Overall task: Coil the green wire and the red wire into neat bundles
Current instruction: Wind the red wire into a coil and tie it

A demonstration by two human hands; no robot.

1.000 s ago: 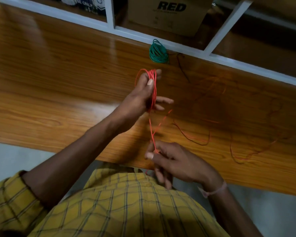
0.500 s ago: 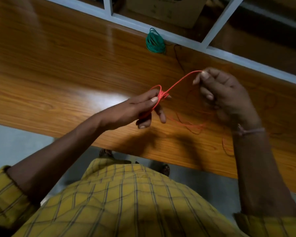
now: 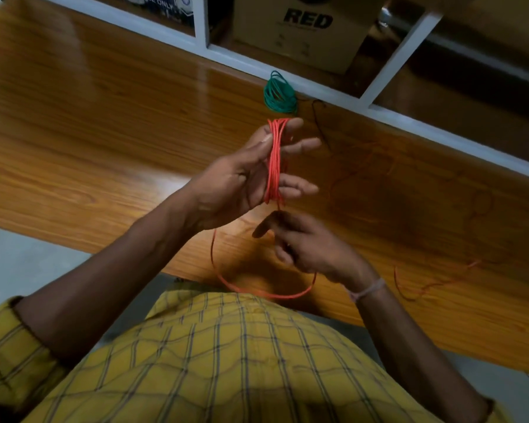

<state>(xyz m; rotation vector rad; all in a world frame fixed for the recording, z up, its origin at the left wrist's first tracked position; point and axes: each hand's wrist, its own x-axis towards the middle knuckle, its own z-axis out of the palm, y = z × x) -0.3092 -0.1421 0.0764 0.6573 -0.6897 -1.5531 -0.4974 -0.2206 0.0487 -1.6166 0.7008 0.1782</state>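
Red wire (image 3: 275,160) loops in tight strands around left hand (image 3: 242,181).

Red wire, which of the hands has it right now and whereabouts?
The left hand holds the red wire as loops wound around its spread fingers. The right hand guides the loose strand just below; its exact grip is blurred.

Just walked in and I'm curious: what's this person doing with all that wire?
A person is winding the red wire into loops around the spread fingers of the left hand. The right hand sits just below, feeding the loose end, though blur hides its exact grip. More red wire trails across the wooden table. The green wire already lies coiled in a bundle at the table's far edge.
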